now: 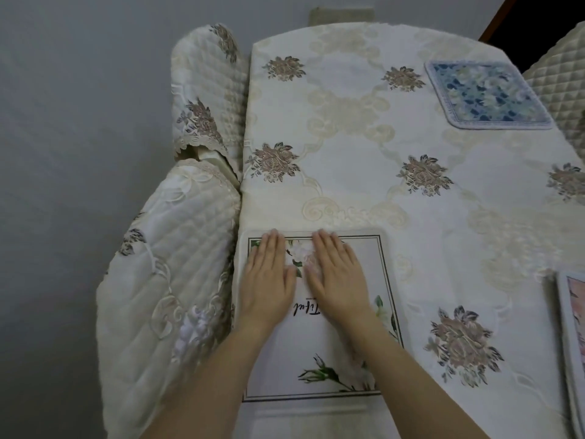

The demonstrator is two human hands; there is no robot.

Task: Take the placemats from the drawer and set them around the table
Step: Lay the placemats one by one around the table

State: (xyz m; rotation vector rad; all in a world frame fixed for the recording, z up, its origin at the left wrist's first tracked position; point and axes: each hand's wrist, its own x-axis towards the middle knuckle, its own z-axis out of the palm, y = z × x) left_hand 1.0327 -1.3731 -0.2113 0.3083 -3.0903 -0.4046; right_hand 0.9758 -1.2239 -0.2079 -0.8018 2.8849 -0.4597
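A white placemat (364, 267) with a dark frame line, white flowers and script lettering lies at the table's near left edge. My left hand (269, 277) rests flat on its left part, fingers straight. My right hand (335, 274) lies flat beside it on the mat's middle, fingers straight too. A blue floral placemat (487, 93) sits at the table's far right. Part of a third placemat (573, 327) with a pale border shows at the right edge of the view.
The table (364, 137) wears a cream cloth with embroidered flower clusters. Two chairs with quilted cream covers (164, 280) (205, 90) stand along its left side. Another quilted chair back (557, 80) stands at the far right. Grey floor lies to the left.
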